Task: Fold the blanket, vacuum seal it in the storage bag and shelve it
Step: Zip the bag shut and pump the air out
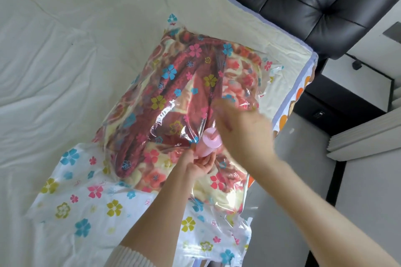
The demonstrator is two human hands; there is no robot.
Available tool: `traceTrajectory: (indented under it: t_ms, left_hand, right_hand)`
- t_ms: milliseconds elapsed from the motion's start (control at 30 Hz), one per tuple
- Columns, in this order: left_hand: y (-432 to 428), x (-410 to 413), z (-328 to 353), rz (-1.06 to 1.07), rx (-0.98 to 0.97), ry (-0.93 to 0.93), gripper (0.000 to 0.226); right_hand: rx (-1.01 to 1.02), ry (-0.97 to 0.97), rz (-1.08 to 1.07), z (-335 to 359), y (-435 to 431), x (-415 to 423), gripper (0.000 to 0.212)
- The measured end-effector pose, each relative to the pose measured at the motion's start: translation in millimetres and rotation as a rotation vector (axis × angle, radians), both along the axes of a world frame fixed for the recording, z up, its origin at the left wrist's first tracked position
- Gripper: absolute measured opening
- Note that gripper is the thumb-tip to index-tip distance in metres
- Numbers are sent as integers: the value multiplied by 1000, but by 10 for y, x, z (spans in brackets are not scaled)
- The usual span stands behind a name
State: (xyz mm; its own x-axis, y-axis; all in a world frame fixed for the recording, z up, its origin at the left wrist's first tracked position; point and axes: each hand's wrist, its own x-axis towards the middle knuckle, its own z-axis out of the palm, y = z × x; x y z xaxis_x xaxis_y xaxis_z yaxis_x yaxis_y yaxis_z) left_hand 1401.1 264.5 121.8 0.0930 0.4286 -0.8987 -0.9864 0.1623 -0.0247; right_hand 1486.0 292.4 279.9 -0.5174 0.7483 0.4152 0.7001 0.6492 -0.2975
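The left hand [200,163] reaches in from below, palm turned up, its fingers curled round the base of a small pale pink plastic hand pump [209,142] that stands tilted on the bag. The right hand [243,134] comes in from the right and hovers just beside the pump's upper end; it is blurred, its fingers look spread and loose, and I cannot tell whether they touch the pump or close on anything. The left forearm is bare up to a cream ribbed knit sleeve [132,256] at the bottom edge; the right forearm is bare as far as it shows.

The pump sits on a clear plastic storage bag printed with blue, pink and yellow-green flowers [93,193]. Inside the bag lies a thick folded fleece blanket in dark red, cream and coral floral pattern [173,84], filling the far part of the bag; the plastic over it is wrinkled and glossy, clinging in creases. The near part of the bag lies flat and holds no blanket.

The bag rests on a bed covered by a rumpled white sheet [65,60], near the bed's right edge. A black tufted leather headboard [314,2] stands beyond, at upper right.
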Motion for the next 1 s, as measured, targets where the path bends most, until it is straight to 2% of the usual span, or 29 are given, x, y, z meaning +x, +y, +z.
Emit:
traceTrajectory:
  t_ms: [67, 100, 133, 200, 267, 333, 400, 467, 533, 633, 667, 733, 800, 833, 900, 933, 1000]
  left_hand:
    - [-4, -31, 43, -3, -11, 1, 22]
    - [1, -29, 42, 4, -12, -8, 22]
    - [5, -17, 32, 11, -12, -13, 22]
    - [21, 19, 23, 30, -3, -6, 22]
    - [33, 28, -3, 28, 16, 3, 22]
    - [15, 2, 15, 16, 30, -1, 22]
    - [-9, -11, 2, -8, 27, 5, 23]
    - [-18, 4, -23, -16, 32, -3, 24]
    - [-6, 46, -39, -12, 28, -9, 23]
    - [9, 49, -32, -1, 48, -14, 22]
    - [1, 36, -5, -1, 53, -13, 22]
    - [1, 0, 19, -8, 46, -9, 22]
    - [-6, -12, 23, -18, 51, -16, 22]
    - [-16, 4, 20, -22, 50, -19, 22]
    - [-28, 33, 12, -4, 39, -18, 23]
    - [-45, 44, 3, 6, 32, -19, 23]
    - [-62, 19, -1, 18, 54, -16, 23]
  right_hand:
    - [117, 168, -101, 319, -36, 8, 15]
    - [87, 224, -112, 277, -48, 34, 17]
    - [29, 225, -108, 109, -64, 49, 19]
    - [-140, 38, -18, -336, -136, -22, 24]
    - [-135, -67, -27, -367, -73, -49, 25]
    - [-69, -24, -16, 5, -19, -42, 18]
    - [72, 118, -80, 333, -63, 10, 14]
    - [34, 170, -95, 152, -84, 87, 22]
    - [-112, -3, -52, -285, -133, 52, 19]
    - [-76, -122, -13, -231, -37, 61, 9]
    - [-81, -80, 8, -40, -13, 64, 6]
    - [36, 63, -59, 401, -22, 89, 15]
    - [22, 224, -132, 380, -32, 119, 19]
    - [-37, 220, -143, 182, -65, 108, 20]
    - [-162, 10, -18, -314, -180, 7, 26]
    - [-160, -69, 8, -400, -184, 14, 28]
    - [-141, -108, 32, -190, -137, -14, 25]
